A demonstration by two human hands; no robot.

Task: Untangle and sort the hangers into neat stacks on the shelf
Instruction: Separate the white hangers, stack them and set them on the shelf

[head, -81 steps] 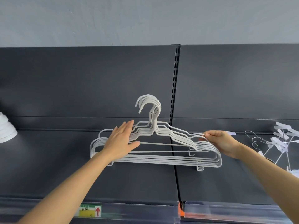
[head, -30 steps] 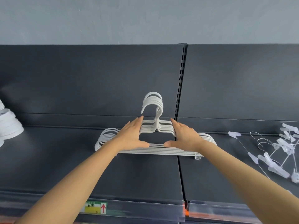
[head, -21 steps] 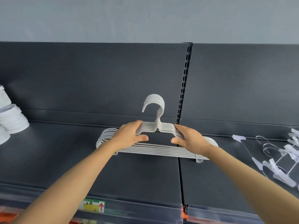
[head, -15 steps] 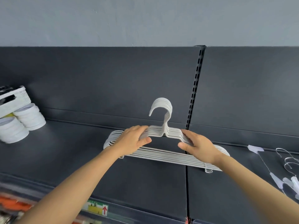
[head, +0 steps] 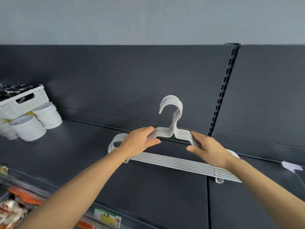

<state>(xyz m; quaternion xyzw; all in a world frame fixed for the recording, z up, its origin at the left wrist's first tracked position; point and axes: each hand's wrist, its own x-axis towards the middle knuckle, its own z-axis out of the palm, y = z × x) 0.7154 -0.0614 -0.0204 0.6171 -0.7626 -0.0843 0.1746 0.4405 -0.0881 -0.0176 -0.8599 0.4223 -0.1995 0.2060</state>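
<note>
Both hands, left hand and right hand, gripped the hanger stack beside its hooks, fingers clenched round the shoulders, seemingly to keep it aligned above the shelf.

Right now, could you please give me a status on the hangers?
Left hand, right hand grip hanger stack at shoulders. Hooks aligned, pointing up. White rolls off left, apart.

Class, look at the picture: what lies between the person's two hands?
Head view: the hangers, necks and hooks stacked, stand between left hand and right hand.
</note>
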